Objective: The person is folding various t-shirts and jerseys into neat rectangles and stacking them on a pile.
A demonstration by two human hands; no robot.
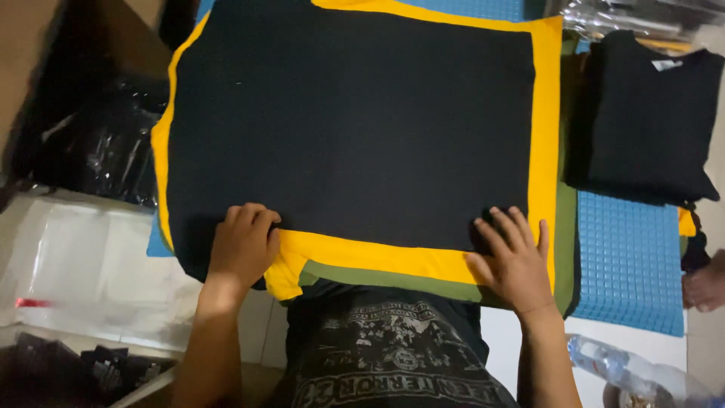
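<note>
Clear plastic bags at left, white label on folded black garment, perhaps more wrappers top right

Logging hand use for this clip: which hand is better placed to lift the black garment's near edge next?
Probably the left hand: its fingers curl over the near-left corner of the black garment. The right hand lies flat, fingers spread, partly on the yellow garment beneath.
</note>
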